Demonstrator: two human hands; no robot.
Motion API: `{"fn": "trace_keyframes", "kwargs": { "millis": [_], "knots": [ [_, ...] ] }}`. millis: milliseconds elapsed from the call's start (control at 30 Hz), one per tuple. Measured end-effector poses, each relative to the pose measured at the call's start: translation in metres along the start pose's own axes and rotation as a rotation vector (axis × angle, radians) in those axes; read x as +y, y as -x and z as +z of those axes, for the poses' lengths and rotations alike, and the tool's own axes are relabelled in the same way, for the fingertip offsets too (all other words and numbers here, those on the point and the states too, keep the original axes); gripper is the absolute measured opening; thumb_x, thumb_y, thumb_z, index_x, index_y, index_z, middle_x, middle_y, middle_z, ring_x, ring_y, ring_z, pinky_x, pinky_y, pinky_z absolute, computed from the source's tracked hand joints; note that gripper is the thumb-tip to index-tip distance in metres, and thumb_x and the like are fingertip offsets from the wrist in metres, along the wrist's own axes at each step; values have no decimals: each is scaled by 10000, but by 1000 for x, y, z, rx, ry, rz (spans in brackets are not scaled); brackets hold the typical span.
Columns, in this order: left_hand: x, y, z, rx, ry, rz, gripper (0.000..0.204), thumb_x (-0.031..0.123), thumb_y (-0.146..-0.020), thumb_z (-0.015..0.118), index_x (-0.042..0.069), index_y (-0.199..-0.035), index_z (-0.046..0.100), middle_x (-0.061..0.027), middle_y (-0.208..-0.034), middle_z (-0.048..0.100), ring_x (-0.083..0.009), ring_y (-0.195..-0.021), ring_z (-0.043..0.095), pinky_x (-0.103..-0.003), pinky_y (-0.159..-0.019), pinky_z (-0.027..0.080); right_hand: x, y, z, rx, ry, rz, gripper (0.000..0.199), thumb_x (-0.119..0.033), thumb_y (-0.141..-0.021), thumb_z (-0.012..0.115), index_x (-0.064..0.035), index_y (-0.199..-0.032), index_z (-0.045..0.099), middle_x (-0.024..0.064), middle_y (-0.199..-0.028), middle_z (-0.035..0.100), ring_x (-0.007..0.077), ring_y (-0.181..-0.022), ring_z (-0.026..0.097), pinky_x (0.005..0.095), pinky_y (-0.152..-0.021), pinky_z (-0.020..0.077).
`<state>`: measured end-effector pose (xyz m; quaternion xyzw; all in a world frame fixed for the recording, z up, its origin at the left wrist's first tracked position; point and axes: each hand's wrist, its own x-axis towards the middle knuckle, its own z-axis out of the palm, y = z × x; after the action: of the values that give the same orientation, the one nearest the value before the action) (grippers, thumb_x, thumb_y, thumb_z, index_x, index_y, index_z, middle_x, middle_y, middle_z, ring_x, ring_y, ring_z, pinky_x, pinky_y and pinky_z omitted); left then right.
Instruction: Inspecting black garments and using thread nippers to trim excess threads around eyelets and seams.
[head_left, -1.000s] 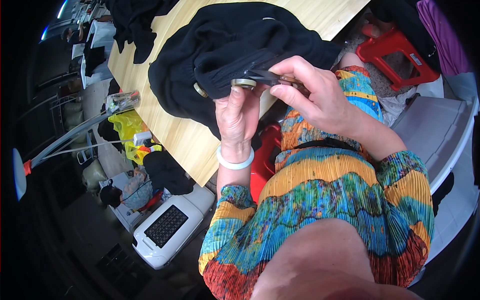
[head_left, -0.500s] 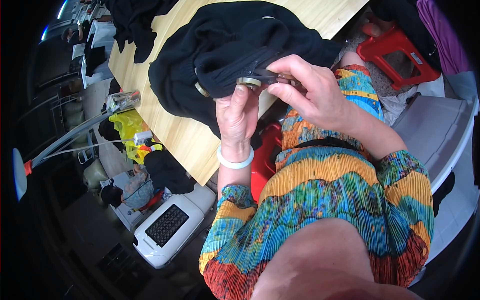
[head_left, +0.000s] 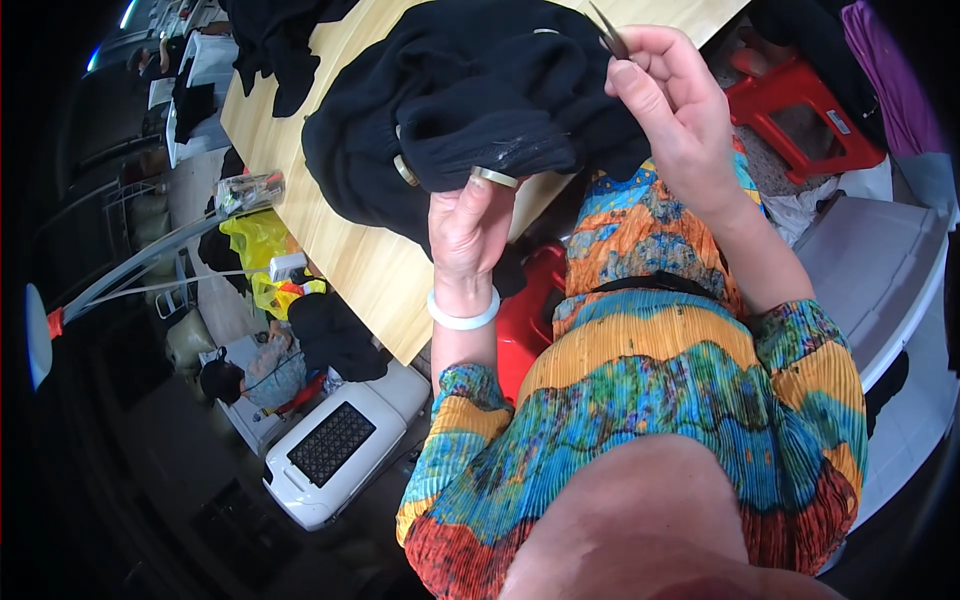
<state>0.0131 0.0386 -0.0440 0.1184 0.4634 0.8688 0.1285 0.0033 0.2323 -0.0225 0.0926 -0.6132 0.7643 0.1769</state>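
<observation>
Change: R hand (head_left: 680, 120) now lifted up and away from L hand (head_left: 470, 225); half a sec ago both met at the cloth edge. Hands apart.
Meaning: I judge the snip at that spot done, tool pulled clear.
R hand: pinched shut on small dark snips (head_left: 608, 30), tip up.
L hand: clamped on fold of black garment (head_left: 480, 95), thumb on top.
Garment: heaped at near edge of wooden bench (head_left: 350, 250), overhanging toward me.
Packages: yellow bags (head_left: 255, 250) on floor off bench's L edge; clear packet (head_left: 248, 190) just above; labels too small to tell.
</observation>
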Motion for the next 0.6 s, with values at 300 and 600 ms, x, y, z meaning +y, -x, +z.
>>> {"fn": "trace_keyframes", "kwargs": {
  "millis": [300, 600],
  "knots": [
    [-1, 5, 3, 27, -108, -33, 386, 134, -797, 585, 55, -1157, 473, -79, -1140, 517, -226, -1091, 461, -412, -973, 292, -1, 10, 13, -317, 217, -152, 254, -4, -699, 621, -37, -939, 545, 82, -807, 568, 172, -696, 589, 232, -614, 468],
    [4, 9, 1, 32, -151, -25, 330, 24, -784, 569, 11, -1109, 512, -88, -1085, 549, -184, -1022, 501, -326, -932, 339, 23, -9, -25, 22, 199, 40, 141, -43, -827, 538, 19, -953, 533, 38, -856, 577, 71, -783, 550, 182, -719, 434]
  ]
}}
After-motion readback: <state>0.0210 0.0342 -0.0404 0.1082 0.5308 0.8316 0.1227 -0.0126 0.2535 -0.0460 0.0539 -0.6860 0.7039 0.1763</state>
